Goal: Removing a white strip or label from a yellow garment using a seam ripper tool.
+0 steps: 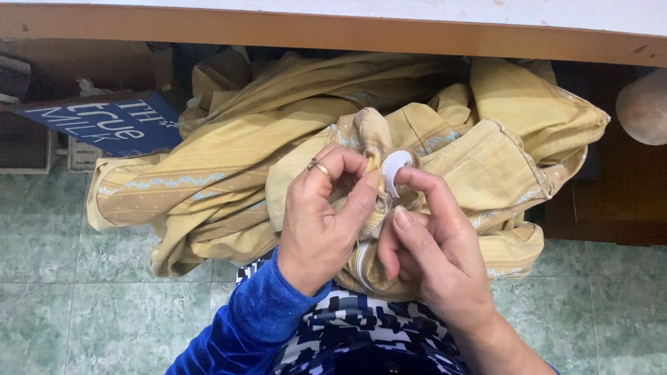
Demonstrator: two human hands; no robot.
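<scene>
The white plastic ring (394, 169) sits at the centre of the scene, pinched against a gathered fold of the yellow cloth (229, 167), which lies bunched on the person's lap and spreads left and far toward the table edge (333, 33). The right hand (434, 243) is closed on the ring, with the thumb and the forefinger pressing its lower side, and the left hand (323, 215) is closed on the fold of cloth just beside it, its fingertips touching the fabric at the ring; a thin band is on one finger of this hand. As I judge it, the ring is small and smooth, so it could slip out of the fingertips if the pinch loosens, and it would then drop into the deep folds or onto the floor. The bunched fold could also pull free of the left hand because the heavy cloth hangs down on the left side and drags on it. Below the hands I see a blue sleeve (257, 316) and a garment with a dark and white pattern. The floor (83, 298) is of pale green tiles. A blue printed carton (111, 125) lies far left under the table, and a round brownish object (643, 104) is at the far right.
</scene>
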